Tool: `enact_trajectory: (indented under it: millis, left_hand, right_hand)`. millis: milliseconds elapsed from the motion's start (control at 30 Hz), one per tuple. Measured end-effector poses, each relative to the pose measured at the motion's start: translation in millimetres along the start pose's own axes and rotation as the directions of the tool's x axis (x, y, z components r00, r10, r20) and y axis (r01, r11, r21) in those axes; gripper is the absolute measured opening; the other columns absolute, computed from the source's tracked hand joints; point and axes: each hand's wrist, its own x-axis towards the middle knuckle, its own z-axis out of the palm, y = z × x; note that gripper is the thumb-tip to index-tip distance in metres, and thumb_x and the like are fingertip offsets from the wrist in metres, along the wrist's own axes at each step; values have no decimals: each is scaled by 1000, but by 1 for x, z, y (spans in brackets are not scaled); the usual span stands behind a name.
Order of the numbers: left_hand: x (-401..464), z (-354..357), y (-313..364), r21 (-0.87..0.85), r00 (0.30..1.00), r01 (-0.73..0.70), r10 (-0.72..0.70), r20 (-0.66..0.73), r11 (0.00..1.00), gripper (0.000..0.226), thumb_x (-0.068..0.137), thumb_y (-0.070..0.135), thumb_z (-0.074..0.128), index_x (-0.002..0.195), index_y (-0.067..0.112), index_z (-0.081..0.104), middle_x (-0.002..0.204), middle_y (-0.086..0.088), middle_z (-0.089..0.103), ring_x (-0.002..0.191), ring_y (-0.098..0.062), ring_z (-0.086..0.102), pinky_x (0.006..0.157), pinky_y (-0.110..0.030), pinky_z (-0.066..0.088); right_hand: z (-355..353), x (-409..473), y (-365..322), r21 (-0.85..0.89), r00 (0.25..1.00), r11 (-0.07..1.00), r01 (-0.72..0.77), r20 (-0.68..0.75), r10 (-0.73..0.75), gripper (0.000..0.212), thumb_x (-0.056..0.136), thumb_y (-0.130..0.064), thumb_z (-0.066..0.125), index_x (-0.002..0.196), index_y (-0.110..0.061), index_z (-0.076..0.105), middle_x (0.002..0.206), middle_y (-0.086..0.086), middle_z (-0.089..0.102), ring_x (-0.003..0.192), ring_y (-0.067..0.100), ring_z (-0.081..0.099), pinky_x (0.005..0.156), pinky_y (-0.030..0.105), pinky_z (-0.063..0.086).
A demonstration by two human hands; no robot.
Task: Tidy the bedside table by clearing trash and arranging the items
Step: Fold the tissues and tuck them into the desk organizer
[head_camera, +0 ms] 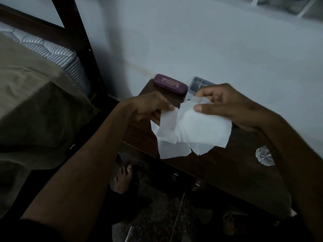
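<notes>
"What was around the person?"

"A dark wooden bedside table stood by the white wall. A bed with a brown sheet was on the left. I saw one bare foot on the dark floor under the table's edge."

"What was on the table?"

"One purple glasses case lay at the back, near the wall. One grey tray sat just beside it. One shiny crinkled wrapper lay near the front, on the right."

"And the hands?"

"Two hands held one white tissue up over the table. The left hand pinched its left edge. The right hand pinched the top right part, thumb on front and fingers curled behind."

"Was anything in the way?"

"Yes. The tissue and hands hid the middle of the table and part of the grey tray."
</notes>
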Motion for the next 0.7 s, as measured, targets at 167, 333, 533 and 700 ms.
enact_trajectory:
  millis: [167, 333, 533, 700]
  left_hand:
    - [-1, 10, 4, 22, 998, -32, 31, 49, 999, 24, 104, 6, 49, 99, 4, 73, 94, -18, 68, 78, -27, 66, 77, -39, 60]
    - [3, 4, 5, -151, 998, -1, 11, 63, 989, 51, 106, 51, 46, 130, 11, 68, 128, -22, 71, 112, -46, 68, 99, -56, 54]
    - [3, 2, 5, 33, 978, -128, 121, 169, 991, 36, 92, 9, 75, 128, 9, 70, 129, -14, 73, 119, -31, 70, 98, -44, 56]
    - [9, 4, 10, 54, 979, -186, 181, 95, 981, 46, 87, -4, 75, 131, 6, 68, 127, -10, 74, 117, -28, 72, 98, -50, 60]
  right_hand:
    - [26, 37, 22, -341, 999, 939, 44, 15, -42, 13, 92, -24, 77, 104, -21, 74, 105, -2, 76, 100, 15, 71, 91, 49, 59]
    - [33, 48, 46, -373, 978, 927, -35, -205, -45, 28, 85, -34, 82, 108, -29, 68, 108, -14, 69, 101, 8, 65, 84, 37, 55]
    - [22, 48, 49, -308, 991, 947, -95, -124, 59, 47, 80, -51, 80, 120, -31, 65, 117, -11, 69, 109, 7, 67, 90, 37, 60]
    - [11, 32, 50, -224, 990, 968, -109, -112, 86, 53, 76, -61, 79, 114, -24, 73, 106, -1, 76, 95, 12, 75, 79, 39, 61]
